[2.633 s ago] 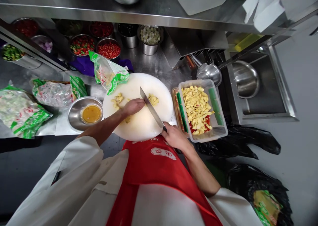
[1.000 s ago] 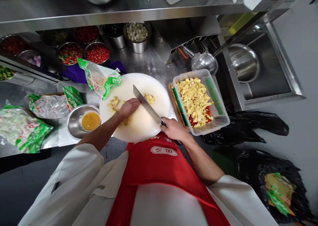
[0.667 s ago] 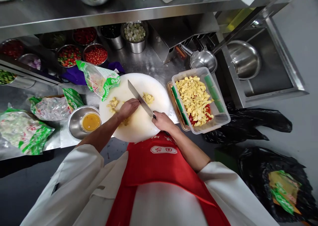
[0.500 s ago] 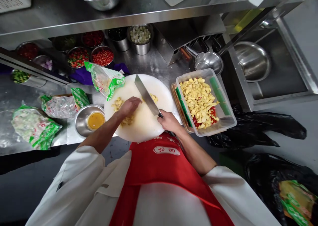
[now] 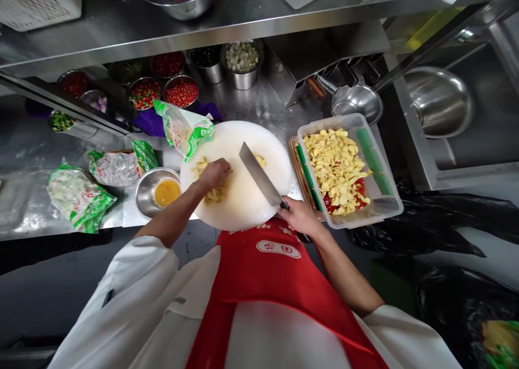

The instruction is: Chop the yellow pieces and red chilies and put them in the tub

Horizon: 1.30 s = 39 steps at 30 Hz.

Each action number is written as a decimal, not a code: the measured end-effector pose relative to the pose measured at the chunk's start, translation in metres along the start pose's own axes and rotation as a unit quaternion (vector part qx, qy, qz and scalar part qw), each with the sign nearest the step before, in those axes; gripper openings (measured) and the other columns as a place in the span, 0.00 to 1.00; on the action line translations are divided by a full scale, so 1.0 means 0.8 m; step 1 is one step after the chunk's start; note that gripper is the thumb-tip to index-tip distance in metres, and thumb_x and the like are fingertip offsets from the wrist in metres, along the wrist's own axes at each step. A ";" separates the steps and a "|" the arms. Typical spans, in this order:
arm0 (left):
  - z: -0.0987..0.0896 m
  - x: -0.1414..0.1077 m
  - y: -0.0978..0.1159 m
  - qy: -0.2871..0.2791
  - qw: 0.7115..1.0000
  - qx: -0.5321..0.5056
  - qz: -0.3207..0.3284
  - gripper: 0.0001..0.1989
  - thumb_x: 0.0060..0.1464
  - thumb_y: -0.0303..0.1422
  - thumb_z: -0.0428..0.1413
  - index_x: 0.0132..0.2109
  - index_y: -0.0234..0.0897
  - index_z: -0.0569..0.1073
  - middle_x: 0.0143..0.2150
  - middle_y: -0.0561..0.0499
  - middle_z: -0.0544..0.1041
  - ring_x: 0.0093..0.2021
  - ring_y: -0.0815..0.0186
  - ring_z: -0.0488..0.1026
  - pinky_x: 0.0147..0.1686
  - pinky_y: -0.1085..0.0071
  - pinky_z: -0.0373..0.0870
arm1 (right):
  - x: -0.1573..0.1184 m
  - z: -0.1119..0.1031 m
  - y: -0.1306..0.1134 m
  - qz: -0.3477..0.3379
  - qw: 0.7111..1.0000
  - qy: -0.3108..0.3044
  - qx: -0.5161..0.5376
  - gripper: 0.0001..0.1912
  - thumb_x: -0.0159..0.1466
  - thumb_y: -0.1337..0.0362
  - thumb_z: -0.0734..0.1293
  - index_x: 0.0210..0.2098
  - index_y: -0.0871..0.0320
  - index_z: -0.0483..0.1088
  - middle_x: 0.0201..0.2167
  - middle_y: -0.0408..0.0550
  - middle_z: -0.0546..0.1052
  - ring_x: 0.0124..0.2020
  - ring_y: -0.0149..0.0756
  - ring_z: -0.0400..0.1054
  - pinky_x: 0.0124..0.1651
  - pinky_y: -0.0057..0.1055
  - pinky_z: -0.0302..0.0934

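Observation:
A round white cutting board (image 5: 259, 136) lies in front of me on the steel counter. My right hand (image 5: 299, 216) grips the dark handle of a cleaver (image 5: 261, 177), whose broad blade slants across the right half of the board. A few pale yellow slices (image 5: 260, 159) lie by the blade's far side. My left hand (image 5: 216, 173) is over the board's left half, fingers curled together above a spread of pale yellow pieces (image 5: 200, 165) that look like ginger or garlic. The hand hides whatever is between its fingertips.
A clear plastic tub (image 5: 390, 188) of yellow slices over red chillies stands to the right. To the left are a steel bowl (image 5: 142, 188) with yellow liquid and crumpled plastic bags (image 5: 79, 196). Pots of chopped ingredients (image 5: 182, 93) sit under the overhead shelf (image 5: 243, 28).
The cleaver has moved right and toward me, away from my left hand. My left hand has shifted slightly left over the board. The whole view has swung a little left.

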<state>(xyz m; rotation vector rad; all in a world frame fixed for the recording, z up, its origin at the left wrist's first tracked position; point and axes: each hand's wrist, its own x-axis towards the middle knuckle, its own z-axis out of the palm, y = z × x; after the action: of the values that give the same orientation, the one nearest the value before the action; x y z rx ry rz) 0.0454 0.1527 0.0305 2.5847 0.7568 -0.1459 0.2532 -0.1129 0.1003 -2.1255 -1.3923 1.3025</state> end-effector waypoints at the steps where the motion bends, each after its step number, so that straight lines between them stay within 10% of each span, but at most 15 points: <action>1: 0.006 0.004 0.006 0.006 1.000 -0.011 0.013 0.08 0.60 0.30 0.52 0.38 0.36 0.77 0.41 0.45 0.76 0.43 0.61 0.74 0.43 0.69 0.70 | 0.001 -0.001 0.000 -0.002 1.000 0.006 -0.008 0.09 0.66 0.64 0.60 0.42 0.56 0.71 0.30 0.46 0.77 0.34 0.39 0.70 0.35 0.28 0.52; 18: 0.032 0.007 0.019 0.068 0.991 -0.071 0.089 0.13 0.59 0.24 0.47 0.40 0.37 0.77 0.44 0.47 0.78 0.47 0.62 0.75 0.50 0.67 0.71 | -0.011 -0.015 -0.030 -0.038 0.989 -0.026 -0.137 0.11 0.68 0.62 0.58 0.46 0.56 0.69 0.38 0.52 0.79 0.40 0.42 0.73 0.36 0.30 0.49; 29: 0.033 0.009 0.012 0.077 0.987 -0.076 0.117 0.12 0.62 0.27 0.48 0.42 0.36 0.76 0.44 0.47 0.79 0.46 0.62 0.75 0.48 0.66 0.72 | 0.048 0.009 -0.046 -0.024 0.993 -0.003 -0.114 0.12 0.66 0.66 0.58 0.44 0.59 0.71 0.40 0.54 0.80 0.41 0.41 0.73 0.37 0.30 0.51; 39: 0.034 0.008 0.008 0.076 0.988 -0.074 0.115 0.12 0.64 0.29 0.47 0.41 0.37 0.76 0.43 0.47 0.78 0.45 0.62 0.75 0.48 0.67 0.71 | 0.019 -0.020 -0.040 -0.007 0.997 -0.064 -0.046 0.09 0.65 0.66 0.58 0.39 0.58 0.70 0.21 0.44 0.75 0.25 0.35 0.71 0.33 0.27 0.54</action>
<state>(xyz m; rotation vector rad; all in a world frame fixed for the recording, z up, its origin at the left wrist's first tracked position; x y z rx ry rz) 0.0552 0.1389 0.0073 2.5360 0.4943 0.1725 0.2493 -0.0805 0.1216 -2.1191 -1.5437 1.4170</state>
